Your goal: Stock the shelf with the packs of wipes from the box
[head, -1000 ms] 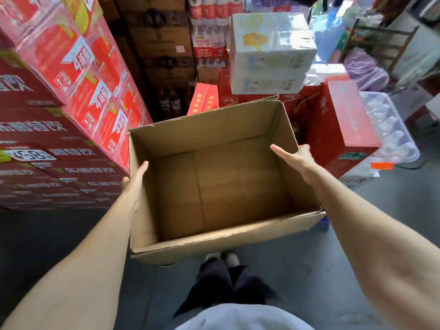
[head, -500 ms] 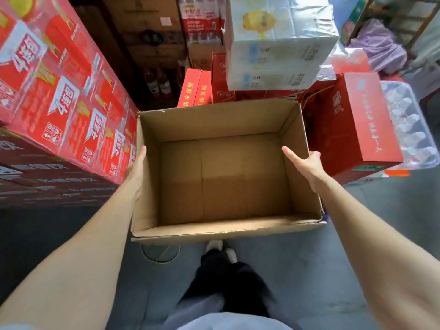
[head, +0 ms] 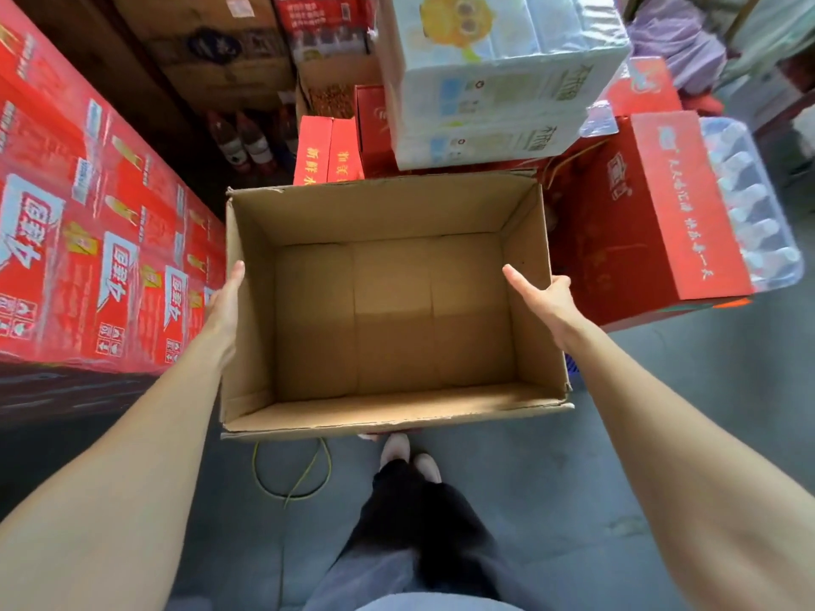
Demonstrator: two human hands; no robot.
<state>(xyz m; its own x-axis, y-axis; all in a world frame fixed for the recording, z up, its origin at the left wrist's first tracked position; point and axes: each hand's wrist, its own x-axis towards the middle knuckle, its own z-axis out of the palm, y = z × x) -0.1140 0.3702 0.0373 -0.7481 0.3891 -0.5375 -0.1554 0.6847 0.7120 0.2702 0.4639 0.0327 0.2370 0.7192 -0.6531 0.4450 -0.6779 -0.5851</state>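
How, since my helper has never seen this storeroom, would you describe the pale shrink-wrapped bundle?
Start at the open cardboard box in the middle of the view. Just past its far rim, above the red cartons, sits the shrink-wrapped bundle. It alone is white and pale blue among red packaging, with a yellow cartoon figure on top.

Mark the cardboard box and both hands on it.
cardboard box (head: pixel 392 315), head view, bare inner floor.
left hand (head: pixel 226 304), head view, middle of the hand, against the left wall.
right hand (head: pixel 547 298), head view, middle of the hand, at the right wall.
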